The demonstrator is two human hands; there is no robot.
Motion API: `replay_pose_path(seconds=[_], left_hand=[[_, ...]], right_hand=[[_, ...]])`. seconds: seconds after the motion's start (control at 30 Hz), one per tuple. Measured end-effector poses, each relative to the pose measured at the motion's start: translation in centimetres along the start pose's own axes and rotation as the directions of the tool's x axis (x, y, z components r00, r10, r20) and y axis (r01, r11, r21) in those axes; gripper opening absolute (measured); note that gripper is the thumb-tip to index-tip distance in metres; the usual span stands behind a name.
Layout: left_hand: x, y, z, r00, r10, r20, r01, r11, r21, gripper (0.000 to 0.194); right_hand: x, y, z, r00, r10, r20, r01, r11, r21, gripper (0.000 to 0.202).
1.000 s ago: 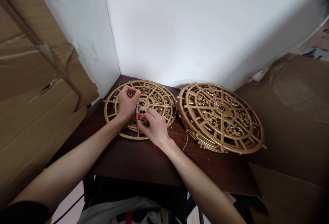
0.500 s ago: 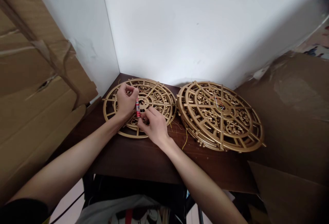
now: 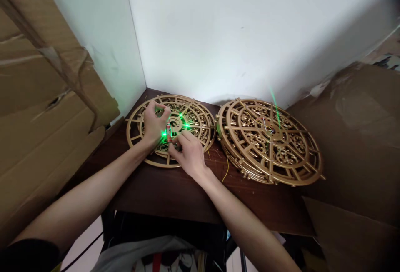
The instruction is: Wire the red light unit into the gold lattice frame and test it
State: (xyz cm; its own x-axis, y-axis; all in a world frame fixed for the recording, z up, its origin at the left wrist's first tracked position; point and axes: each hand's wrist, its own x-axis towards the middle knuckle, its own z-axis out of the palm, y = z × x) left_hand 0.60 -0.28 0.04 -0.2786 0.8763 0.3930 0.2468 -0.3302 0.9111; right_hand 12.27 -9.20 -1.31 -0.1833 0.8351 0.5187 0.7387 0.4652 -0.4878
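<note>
A black sleeve (image 3: 31, 252) covers the left arm (image 3: 93, 197) above bare hands (image 3: 154, 125).

your slim red battery (image 3: 169, 132) was held pointing toward the table's (image 3: 150, 188) back edge, over your gold openwork disc (image 3: 178, 127), which lay flat near the back left corner, green lights (image 3: 187, 125) glowing

We log taped cardboard (image 3: 34, 126) at frame left, white wall (image 3: 218, 34) upper centre, dark cardboard (image 3: 356, 155) lower right, brown table (image 3: 153, 193) lower centre.

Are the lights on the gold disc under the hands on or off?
On: green lights glow near the centre of the gold disc, one showing beside the red cylinder between the left hand and right hand.
</note>
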Motion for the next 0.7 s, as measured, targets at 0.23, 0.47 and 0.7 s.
replay_pose_path(seconds=[0.23,0.47,0.7], left_hand=[[0.6,-1.2,-0.1,0.995,-0.097,0.008,0.097,0.991,-0.095,0.013],[0.5,-0.7,-0.2,0.998,-0.058,0.029,0.060,0.994,-0.090,0.014],[0.6,-0.7,-0.2,0.999,-0.039,0.021,0.041,0.995,-0.091,0.014]], right_hand=[[0.2,0.3,-0.5,0.999,-0.006,0.041,-0.001,0.986,0.167,0.015],[0.1,0.3,-0.6,0.998,-0.020,0.052,0.009,0.978,0.208,0.016],[0.1,0.4,-0.6,0.998,-0.006,0.063,-0.007,0.979,0.204,0.016]])
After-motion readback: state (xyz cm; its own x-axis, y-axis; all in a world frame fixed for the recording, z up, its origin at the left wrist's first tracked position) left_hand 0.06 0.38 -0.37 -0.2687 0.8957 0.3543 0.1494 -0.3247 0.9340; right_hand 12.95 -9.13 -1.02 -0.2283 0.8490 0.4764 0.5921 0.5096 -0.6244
